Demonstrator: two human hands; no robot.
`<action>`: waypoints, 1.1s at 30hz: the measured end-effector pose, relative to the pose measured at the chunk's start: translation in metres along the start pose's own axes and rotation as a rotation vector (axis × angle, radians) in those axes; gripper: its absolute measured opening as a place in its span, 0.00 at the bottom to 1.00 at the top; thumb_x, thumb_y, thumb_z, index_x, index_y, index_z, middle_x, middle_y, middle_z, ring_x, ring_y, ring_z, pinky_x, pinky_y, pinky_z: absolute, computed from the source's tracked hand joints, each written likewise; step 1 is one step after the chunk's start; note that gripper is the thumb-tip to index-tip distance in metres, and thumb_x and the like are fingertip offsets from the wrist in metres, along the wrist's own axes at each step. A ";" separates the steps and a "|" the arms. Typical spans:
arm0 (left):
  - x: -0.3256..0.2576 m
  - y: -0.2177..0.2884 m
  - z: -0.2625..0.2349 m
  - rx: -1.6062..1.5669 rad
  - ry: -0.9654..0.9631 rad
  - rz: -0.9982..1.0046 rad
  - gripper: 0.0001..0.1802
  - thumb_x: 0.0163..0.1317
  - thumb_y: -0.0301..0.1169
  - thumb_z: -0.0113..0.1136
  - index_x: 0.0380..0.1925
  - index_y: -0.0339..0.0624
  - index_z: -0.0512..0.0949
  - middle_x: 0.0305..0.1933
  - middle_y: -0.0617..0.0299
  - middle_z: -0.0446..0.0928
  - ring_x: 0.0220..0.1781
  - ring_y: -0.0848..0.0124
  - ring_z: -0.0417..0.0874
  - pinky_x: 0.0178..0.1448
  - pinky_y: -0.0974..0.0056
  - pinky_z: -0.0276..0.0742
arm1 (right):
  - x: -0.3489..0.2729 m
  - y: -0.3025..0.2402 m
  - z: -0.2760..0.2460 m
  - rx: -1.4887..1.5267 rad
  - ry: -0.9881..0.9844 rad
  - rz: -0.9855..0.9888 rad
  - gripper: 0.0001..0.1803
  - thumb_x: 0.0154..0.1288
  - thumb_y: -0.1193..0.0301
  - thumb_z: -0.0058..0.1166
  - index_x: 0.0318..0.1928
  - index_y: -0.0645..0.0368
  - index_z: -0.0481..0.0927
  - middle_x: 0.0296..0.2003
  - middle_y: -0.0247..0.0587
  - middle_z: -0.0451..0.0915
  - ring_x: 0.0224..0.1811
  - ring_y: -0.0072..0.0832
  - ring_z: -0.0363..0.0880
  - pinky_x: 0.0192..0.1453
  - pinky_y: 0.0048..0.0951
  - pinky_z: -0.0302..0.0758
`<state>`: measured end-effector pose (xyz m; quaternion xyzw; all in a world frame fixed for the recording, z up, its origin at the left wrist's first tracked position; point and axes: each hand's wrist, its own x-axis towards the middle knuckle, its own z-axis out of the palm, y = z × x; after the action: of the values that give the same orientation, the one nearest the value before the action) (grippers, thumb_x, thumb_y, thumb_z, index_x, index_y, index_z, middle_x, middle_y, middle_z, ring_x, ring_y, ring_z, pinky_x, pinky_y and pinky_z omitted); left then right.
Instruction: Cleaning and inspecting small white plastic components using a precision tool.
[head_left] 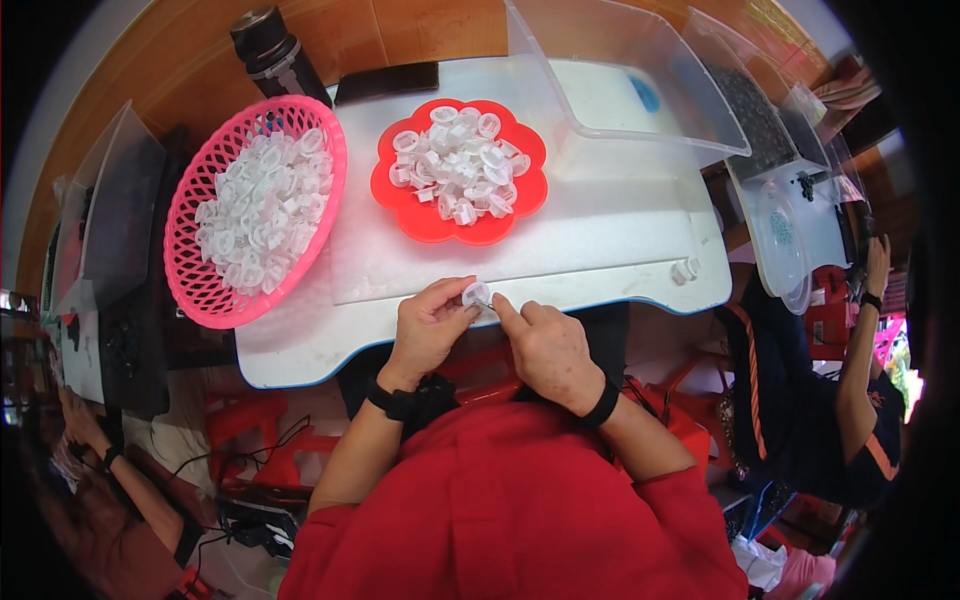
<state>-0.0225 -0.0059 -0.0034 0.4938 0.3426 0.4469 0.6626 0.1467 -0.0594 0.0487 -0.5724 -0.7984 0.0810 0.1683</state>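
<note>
Just off the table's front edge, my left hand (432,322) pinches a small round white plastic part (476,294) between thumb and forefinger. From the right, my right hand (552,350) is closed around a thin metal-looking tool (488,304) whose tip touches the part; its exact kind is too small to tell. Beyond my hands, a red flower-shaped plate (440,226) bears a heap of similar white parts (462,165). To its left, a pink lattice basket (182,262) holds a larger pile of white pieces (265,205).
A pair of white parts (685,270) lies at the table's (620,230) right front. A dark phone-like slab (388,82), a black flask (275,55) and a clear plastic bin (640,140) stand along the back. Other people's arms (862,340) show at both sides.
</note>
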 end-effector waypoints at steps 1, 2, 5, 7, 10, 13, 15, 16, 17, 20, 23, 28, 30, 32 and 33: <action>0.000 0.000 0.000 -0.001 0.000 0.000 0.19 0.54 0.14 0.58 0.48 0.27 0.73 0.47 0.54 0.75 0.48 0.70 0.77 0.53 0.68 0.76 | 0.001 -0.001 -0.001 -0.047 -0.018 -0.020 0.23 0.52 0.75 0.50 0.52 0.61 0.73 0.23 0.39 0.71 0.24 0.34 0.74 0.25 0.34 0.72; 0.000 -0.001 0.000 0.012 0.000 0.004 0.18 0.54 0.14 0.59 0.48 0.28 0.74 0.47 0.54 0.75 0.48 0.70 0.77 0.53 0.68 0.76 | 0.001 -0.001 -0.003 -0.095 -0.036 -0.040 0.23 0.52 0.75 0.50 0.52 0.61 0.73 0.24 0.39 0.72 0.24 0.33 0.74 0.25 0.33 0.72; -0.001 -0.005 -0.001 0.039 0.004 0.016 0.19 0.54 0.14 0.58 0.48 0.29 0.74 0.47 0.55 0.75 0.47 0.72 0.77 0.52 0.70 0.75 | 0.006 -0.007 -0.012 -0.179 -0.133 -0.068 0.23 0.52 0.74 0.49 0.52 0.64 0.73 0.25 0.39 0.73 0.24 0.33 0.75 0.25 0.32 0.73; -0.001 -0.007 -0.001 0.053 0.006 0.023 0.19 0.54 0.14 0.58 0.48 0.30 0.74 0.47 0.56 0.75 0.45 0.74 0.77 0.50 0.72 0.74 | 0.011 -0.011 -0.020 -0.196 -0.199 -0.059 0.23 0.52 0.74 0.48 0.52 0.64 0.72 0.25 0.40 0.74 0.25 0.33 0.76 0.26 0.31 0.73; -0.001 -0.009 -0.001 0.084 0.012 0.064 0.19 0.54 0.14 0.58 0.48 0.30 0.74 0.46 0.57 0.75 0.44 0.74 0.77 0.49 0.72 0.74 | 0.017 -0.014 -0.026 -0.208 -0.296 -0.037 0.24 0.52 0.74 0.48 0.53 0.65 0.72 0.26 0.41 0.74 0.25 0.34 0.76 0.27 0.31 0.74; -0.001 -0.008 -0.002 0.092 0.019 0.081 0.19 0.54 0.15 0.59 0.48 0.30 0.75 0.46 0.56 0.75 0.44 0.74 0.77 0.49 0.72 0.74 | 0.017 -0.011 -0.023 -0.180 -0.297 -0.026 0.25 0.51 0.75 0.49 0.53 0.63 0.71 0.26 0.42 0.74 0.25 0.35 0.76 0.28 0.33 0.74; -0.001 -0.008 -0.005 0.069 0.015 0.019 0.19 0.54 0.15 0.58 0.48 0.29 0.74 0.47 0.56 0.75 0.45 0.73 0.77 0.50 0.71 0.75 | 0.015 -0.005 -0.018 -0.156 -0.267 -0.028 0.26 0.50 0.76 0.49 0.54 0.62 0.71 0.26 0.42 0.74 0.25 0.36 0.76 0.28 0.33 0.73; 0.000 -0.007 -0.004 0.068 0.016 0.020 0.19 0.54 0.15 0.58 0.48 0.29 0.74 0.47 0.56 0.75 0.45 0.73 0.77 0.50 0.71 0.75 | 0.012 -0.002 -0.017 -0.113 -0.217 -0.045 0.26 0.50 0.76 0.49 0.54 0.61 0.71 0.25 0.41 0.73 0.25 0.36 0.75 0.29 0.34 0.73; 0.000 -0.005 -0.004 0.018 0.003 0.004 0.19 0.54 0.14 0.58 0.48 0.29 0.74 0.47 0.56 0.75 0.46 0.73 0.77 0.51 0.71 0.75 | 0.010 0.001 -0.015 -0.071 -0.167 -0.062 0.26 0.50 0.77 0.49 0.54 0.61 0.71 0.25 0.41 0.72 0.25 0.36 0.75 0.29 0.35 0.72; 0.000 -0.002 -0.003 -0.028 -0.014 -0.009 0.19 0.54 0.14 0.58 0.49 0.29 0.73 0.46 0.56 0.74 0.47 0.72 0.77 0.53 0.69 0.75 | 0.004 0.005 -0.008 -0.045 -0.077 -0.064 0.26 0.50 0.78 0.49 0.54 0.60 0.72 0.24 0.40 0.71 0.25 0.35 0.74 0.29 0.35 0.71; 0.000 0.000 -0.003 -0.034 -0.017 -0.028 0.20 0.54 0.14 0.57 0.49 0.29 0.73 0.46 0.56 0.74 0.48 0.72 0.77 0.53 0.69 0.75 | 0.003 0.004 -0.004 -0.035 -0.045 -0.058 0.26 0.49 0.78 0.49 0.54 0.60 0.72 0.24 0.40 0.70 0.25 0.35 0.73 0.28 0.34 0.71; 0.000 -0.001 -0.003 -0.073 -0.007 -0.059 0.19 0.54 0.14 0.57 0.49 0.29 0.73 0.46 0.56 0.74 0.48 0.72 0.77 0.53 0.69 0.75 | 0.005 0.005 -0.004 -0.062 -0.081 -0.070 0.27 0.49 0.78 0.49 0.54 0.61 0.71 0.24 0.39 0.70 0.26 0.35 0.74 0.28 0.34 0.71; 0.001 -0.001 -0.003 -0.052 -0.012 -0.047 0.19 0.54 0.14 0.58 0.48 0.29 0.74 0.46 0.57 0.74 0.47 0.72 0.77 0.52 0.70 0.75 | 0.006 0.005 -0.008 -0.081 -0.098 -0.079 0.27 0.49 0.78 0.49 0.55 0.61 0.71 0.24 0.39 0.71 0.26 0.35 0.74 0.29 0.34 0.71; 0.000 -0.003 -0.003 -0.023 -0.008 -0.027 0.19 0.54 0.14 0.58 0.48 0.29 0.74 0.46 0.56 0.75 0.47 0.72 0.77 0.51 0.70 0.75 | 0.009 0.003 -0.012 -0.115 -0.161 -0.098 0.27 0.49 0.78 0.50 0.54 0.63 0.70 0.25 0.42 0.73 0.26 0.36 0.75 0.28 0.34 0.72; 0.000 -0.004 -0.003 0.005 -0.005 -0.007 0.19 0.54 0.15 0.58 0.48 0.29 0.74 0.46 0.56 0.75 0.46 0.72 0.77 0.50 0.71 0.74 | 0.011 0.001 -0.016 -0.114 -0.162 -0.099 0.27 0.49 0.78 0.50 0.54 0.63 0.70 0.25 0.42 0.73 0.26 0.36 0.75 0.28 0.34 0.72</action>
<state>-0.0248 -0.0052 -0.0079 0.4957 0.3437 0.4424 0.6637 0.1502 -0.0493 0.0648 -0.5325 -0.8400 0.0729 0.0742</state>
